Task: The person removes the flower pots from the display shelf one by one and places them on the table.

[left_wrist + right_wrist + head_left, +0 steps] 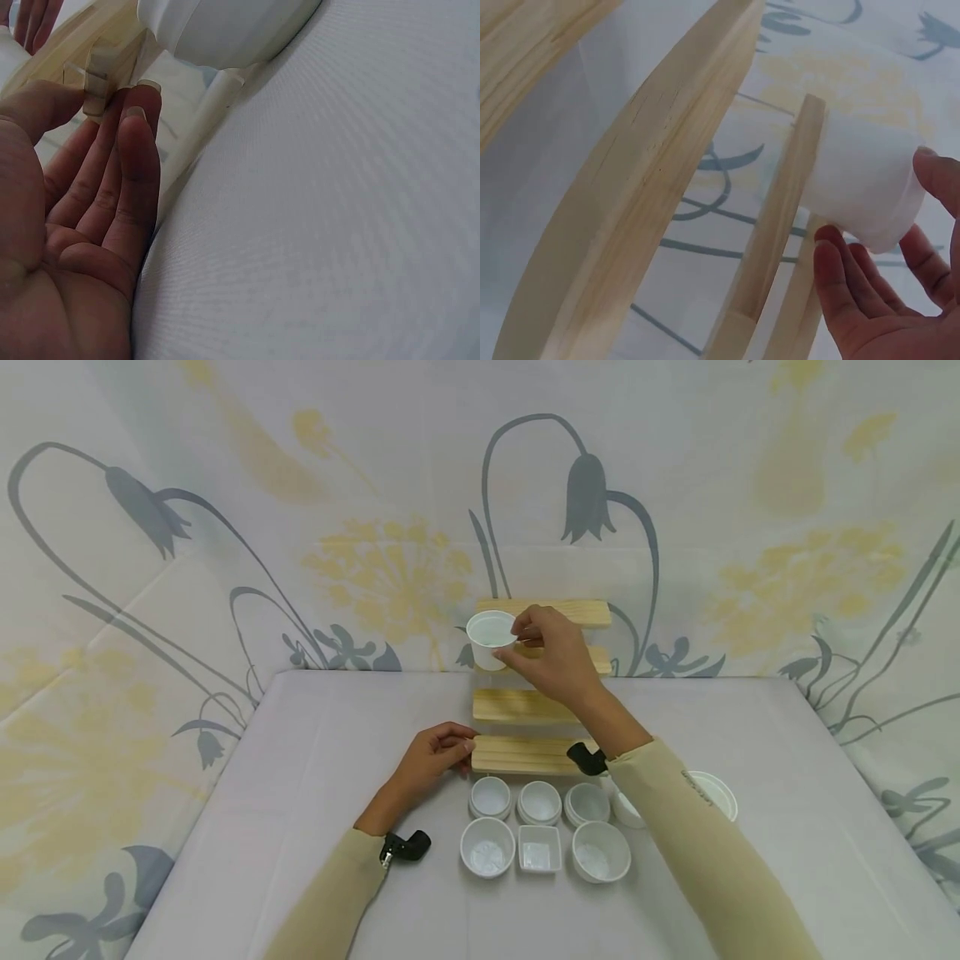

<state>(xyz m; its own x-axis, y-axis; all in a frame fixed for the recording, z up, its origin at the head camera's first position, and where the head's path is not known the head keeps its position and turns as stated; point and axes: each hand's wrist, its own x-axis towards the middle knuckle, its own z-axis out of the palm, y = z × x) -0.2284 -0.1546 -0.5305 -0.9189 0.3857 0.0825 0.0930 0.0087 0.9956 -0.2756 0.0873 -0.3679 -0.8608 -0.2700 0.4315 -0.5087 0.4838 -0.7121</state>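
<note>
A white plastic cup [489, 639] is at the left end of the second board from the top of a tiered wooden rack [517, 704]. My right hand [553, 652] pinches the cup near its rim. In the right wrist view the base of the cup [862, 172] meets the board's edge; whether its weight rests there I cannot tell. Low on the rack, my left hand [435, 758] grips the left end of the bottom board [525, 755]. The left wrist view has thumb and fingertips on either side of that wooden end [96, 82].
In front of the rack stand several white bowls [487, 847] in two rows, with a square dish [539, 850] among them. A round white dish [716, 793] lies at the right, partly behind my right sleeve [705, 843]. Patterned cloth [405, 468] hangs behind.
</note>
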